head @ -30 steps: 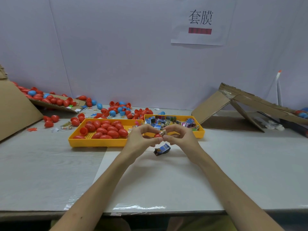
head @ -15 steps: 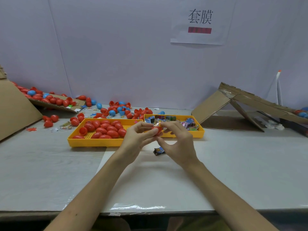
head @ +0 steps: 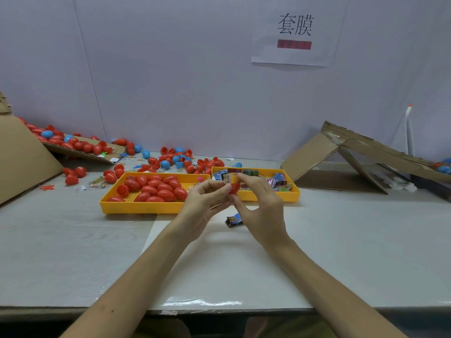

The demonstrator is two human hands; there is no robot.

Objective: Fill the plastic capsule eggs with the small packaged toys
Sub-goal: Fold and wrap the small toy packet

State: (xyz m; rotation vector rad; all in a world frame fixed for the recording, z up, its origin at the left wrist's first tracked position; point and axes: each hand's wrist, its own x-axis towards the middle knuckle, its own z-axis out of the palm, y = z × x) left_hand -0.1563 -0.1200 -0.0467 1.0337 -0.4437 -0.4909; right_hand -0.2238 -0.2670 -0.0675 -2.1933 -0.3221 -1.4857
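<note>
Nearest the counter [head: 73, 252] edge lies a clear, glossy plastic sheet [head: 219, 276], smooth and a little wrinkled at its front. Both bare forearms reach across it. Just beyond, a spare packet [head: 233, 219] – a small, dark, printed foil pouch – lies flat on the sheet, partly hidden by the right hand.

Above it the hands meet. The left hand [head: 205, 203] pinches the red capsule egg [head: 234, 188] from its side with curled fingertips. The right hand [head: 263, 208] grips the same egg, thumb under it and fingers arched over the top. A packaged toy [head: 227, 178], striped and crinkly, pokes out at the egg's upper edge.

A second ago the hands worked lower, right over the spare packet, with the toy plainly showing between the fingertips. They have since risen, and the right fingers have come over the top. That suggests the toy is being pressed in and the shell is about to be closed – one egg nearly filled.

Behind stand two yellow trays with perforated floors. The left tray [head: 136, 208] holds glossy red eggs [head: 156, 189]; the right tray [head: 268, 197] holds a heap of bright printed toy packets [head: 275, 182]. Farther back, loose red and blue eggs [head: 170, 162] and open halves are scattered. Bent corrugated cardboard [head: 317, 152] leans at the right, and a paper sign [head: 295, 32] hangs on the pale wall.
</note>
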